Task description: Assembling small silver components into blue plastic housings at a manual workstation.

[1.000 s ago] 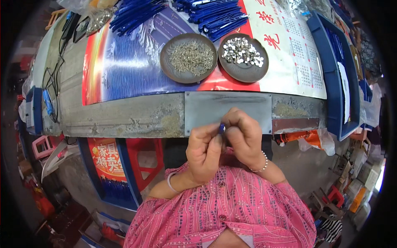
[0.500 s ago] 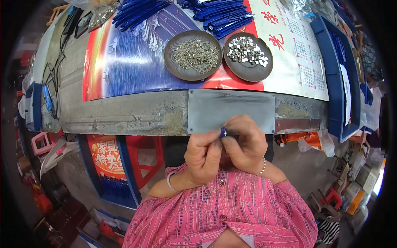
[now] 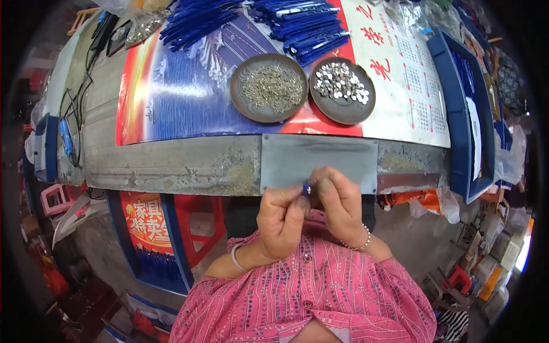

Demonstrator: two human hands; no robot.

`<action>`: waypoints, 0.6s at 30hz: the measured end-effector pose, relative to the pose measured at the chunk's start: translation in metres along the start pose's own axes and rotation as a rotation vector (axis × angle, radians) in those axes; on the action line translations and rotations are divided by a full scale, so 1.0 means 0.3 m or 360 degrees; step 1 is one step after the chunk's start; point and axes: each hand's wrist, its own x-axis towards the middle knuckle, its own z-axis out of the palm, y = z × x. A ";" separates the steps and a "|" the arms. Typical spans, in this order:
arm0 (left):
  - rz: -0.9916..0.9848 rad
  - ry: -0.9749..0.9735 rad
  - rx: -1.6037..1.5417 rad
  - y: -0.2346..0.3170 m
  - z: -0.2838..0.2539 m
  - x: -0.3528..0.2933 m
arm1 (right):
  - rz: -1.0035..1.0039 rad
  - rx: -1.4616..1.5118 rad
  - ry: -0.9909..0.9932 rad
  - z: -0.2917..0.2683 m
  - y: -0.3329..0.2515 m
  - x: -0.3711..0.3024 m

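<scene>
Between thumb and fingertips, my left hand (image 3: 279, 222) pinches a small dark-blue piece (image 3: 306, 189) with a bright, shiny spot on it. Close against its right side is my right hand (image 3: 339, 201), fingers curled and closed; anything between its fingertips is too small to make out. Both hands are in front of my body, at the near edge of a grey metal plate (image 3: 320, 154) fixed to the table. Beyond it stand a brown dish (image 3: 242, 112) of thin metal pins and a second brown dish (image 3: 342, 116) of small shiny silver discs.
Bundles of blue strips (image 3: 309, 28) lie behind the dishes on a printed calendar sheet (image 3: 189, 114). At the right edge stands a blue tray (image 3: 480, 171). Below the table at left are another blue tray (image 3: 186, 266) with blue strips and a red stool (image 3: 200, 243).
My right hand has shifted slightly left and down, its fingers opening a little away from the blue piece. The table and dishes appear slightly lower in view.
</scene>
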 end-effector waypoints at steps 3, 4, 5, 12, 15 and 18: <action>-0.0056 -0.0011 0.0086 0.013 0.012 0.026 | -0.0419 -0.0294 -0.0052 -0.016 0.028 0.045; -0.0033 -0.0026 0.0157 0.017 0.012 0.018 | -0.0777 -0.0604 0.0058 -0.008 0.039 0.058; -0.0031 -0.0008 0.0162 0.019 0.009 0.013 | -0.1138 -0.0910 0.0171 0.002 0.045 0.064; -0.0056 -0.0022 0.0191 0.002 -0.016 0.015 | -0.0217 -0.0397 0.0147 0.055 0.016 0.017; -0.0042 -0.0059 -0.0046 -0.002 -0.028 0.000 | -0.0105 -0.0298 0.0122 0.026 -0.025 0.005; 0.0088 0.0111 0.0255 0.014 -0.016 0.014 | -0.0692 -0.0662 0.0143 0.035 0.038 0.023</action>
